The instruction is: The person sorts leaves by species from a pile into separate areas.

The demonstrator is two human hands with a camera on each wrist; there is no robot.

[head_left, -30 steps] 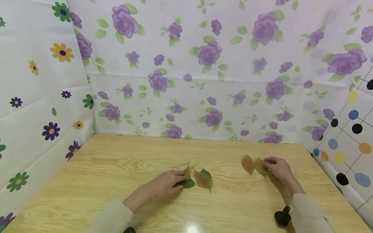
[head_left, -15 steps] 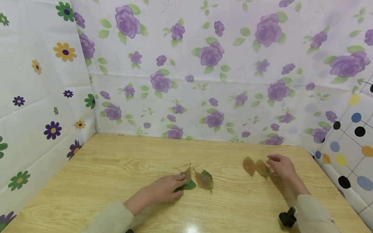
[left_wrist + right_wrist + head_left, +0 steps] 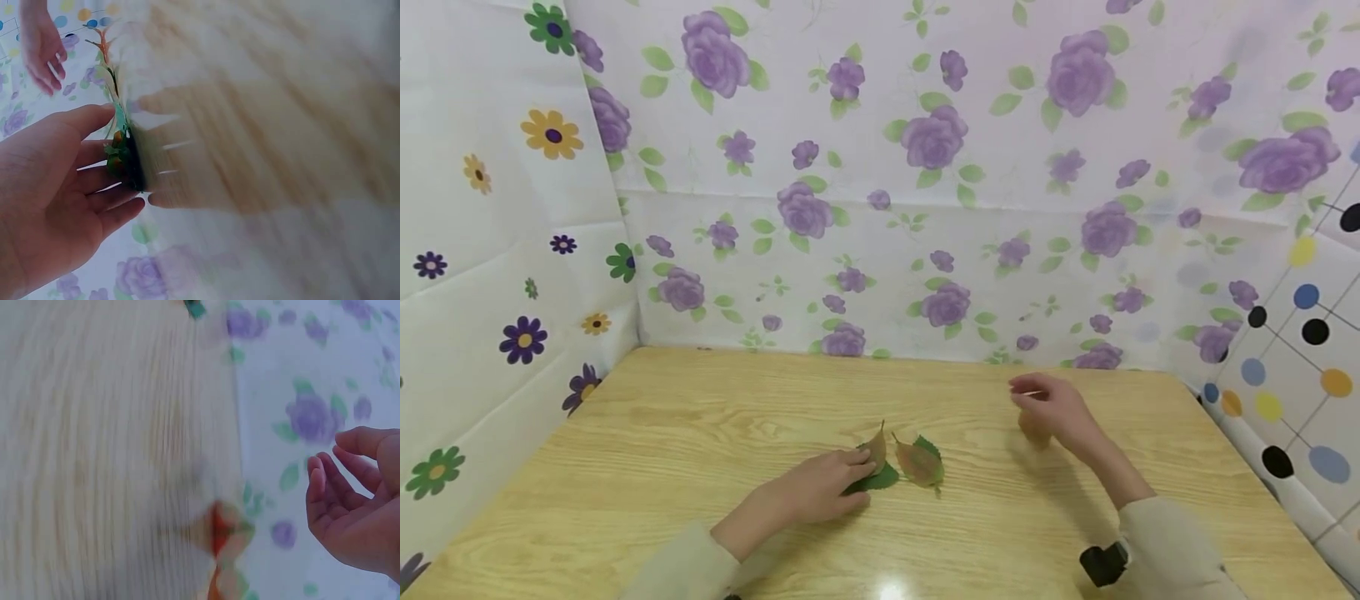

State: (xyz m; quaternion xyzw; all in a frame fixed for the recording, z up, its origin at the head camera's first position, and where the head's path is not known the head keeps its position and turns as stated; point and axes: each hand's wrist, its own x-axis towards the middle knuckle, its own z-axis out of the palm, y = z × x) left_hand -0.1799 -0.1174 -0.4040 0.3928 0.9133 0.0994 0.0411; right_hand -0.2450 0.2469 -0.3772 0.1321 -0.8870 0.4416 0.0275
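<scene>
My left hand (image 3: 820,487) rests on the table with its fingertips on a brownish leaf (image 3: 877,451), which overlaps a green leaf (image 3: 885,477). Just right of them, a reddish-brown leaf (image 3: 917,468) lies over another green leaf (image 3: 928,446). In the left wrist view, the fingers reach out fairly straight to the leaves. My right hand (image 3: 1060,412) hovers over the right part of the table, fingers loosely bent and holding nothing. Below it shows part of a reddish leaf (image 3: 1034,430); its neighbour is hidden in the head view. Both appear blurred in the right wrist view, where an orange-red leaf (image 3: 219,530) shows.
The wood-grain table (image 3: 715,417) meets a white cloth with purple flowers (image 3: 805,208) at the back. A flowered cloth (image 3: 475,292) hangs on the left, a dotted one (image 3: 1322,383) on the right. A black device (image 3: 1103,565) sits at the right wrist.
My right hand has let go of the right-hand reddish leaf and moved left, over the pair of leaves. My left hand stays at its leaves, its thumb drawn slightly back.
</scene>
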